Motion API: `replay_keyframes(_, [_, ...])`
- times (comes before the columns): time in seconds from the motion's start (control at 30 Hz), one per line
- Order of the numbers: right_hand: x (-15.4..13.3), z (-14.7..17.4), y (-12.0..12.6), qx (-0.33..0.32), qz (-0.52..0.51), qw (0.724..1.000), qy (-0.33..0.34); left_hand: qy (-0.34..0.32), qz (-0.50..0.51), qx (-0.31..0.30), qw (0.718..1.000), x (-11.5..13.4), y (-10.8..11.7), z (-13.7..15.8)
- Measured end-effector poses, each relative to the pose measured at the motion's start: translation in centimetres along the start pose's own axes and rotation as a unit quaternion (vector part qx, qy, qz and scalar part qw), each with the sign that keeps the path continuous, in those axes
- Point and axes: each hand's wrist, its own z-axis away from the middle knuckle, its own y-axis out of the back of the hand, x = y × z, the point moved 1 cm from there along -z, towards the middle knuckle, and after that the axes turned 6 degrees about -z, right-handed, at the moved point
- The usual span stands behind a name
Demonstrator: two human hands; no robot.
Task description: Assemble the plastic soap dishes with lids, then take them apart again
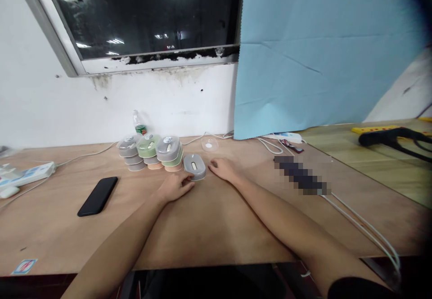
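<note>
Three stacks of lidded plastic boxes (168, 149) stand toward the far edge of the bench (202, 227), left of its middle, each three high in grey, green and orange. A single grey lidded box (195, 167) sits just off the right-hand stack, flat on the bench between the two hands. As things lie, nine boxes are stacked and this one is not; its lid appears to be on.

The left hand (176, 185) has its fingers half curled at the box's near left side; whether they touch or grip it, I cannot tell. The right hand (223, 169) rests just right of the box, fingers loosely bent, apparently holding nothing. Behind them, nearer the far edge, lies a small clear plastic piece (209, 145). A black smartphone (97, 196) lies toward the bench's left end.
</note>
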Motion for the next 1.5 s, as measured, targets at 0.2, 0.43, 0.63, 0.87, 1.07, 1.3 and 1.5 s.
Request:
replay_keyframes(0.2, [-1.2,0.6,0.7,-0.044,-0.081,0.992,0.085,0.028,-0.038,0.01,0.999,-0.6,-0.5,0.0])
replay_keyframes(0.43, [-3.1,1.3,1.5,-0.083,-0.084,0.975,0.189,0.051,-0.112,0.038,0.992,-1.0,-0.4,0.0])
replay_keyframes(0.63, [-3.1,1.3,1.0,-0.076,-0.092,0.969,0.215,0.089,-0.135,0.025,0.987,-0.6,-0.1,-0.1])
replay_keyframes(0.87, [-3.4,1.8,1.1,-0.013,-0.144,0.974,0.174,0.107,-0.092,0.057,0.988,-0.5,0.0,-0.2])
replay_keyframes(1.07, [-2.1,1.1,1.3,0.15,-0.256,0.953,0.06,0.111,-0.091,0.025,0.989,-0.3,0.0,-0.2])
replay_keyframes(1.3, [1.0,-0.8,3.0,0.329,-0.382,0.858,-0.099,0.074,-0.091,0.011,0.993,-0.5,-0.2,0.0])
replay_keyframes(1.5, [4.1,-1.5,3.5,0.347,-0.483,0.769,-0.236,0.043,-0.071,0.017,0.996,-0.4,-0.2,0.0])
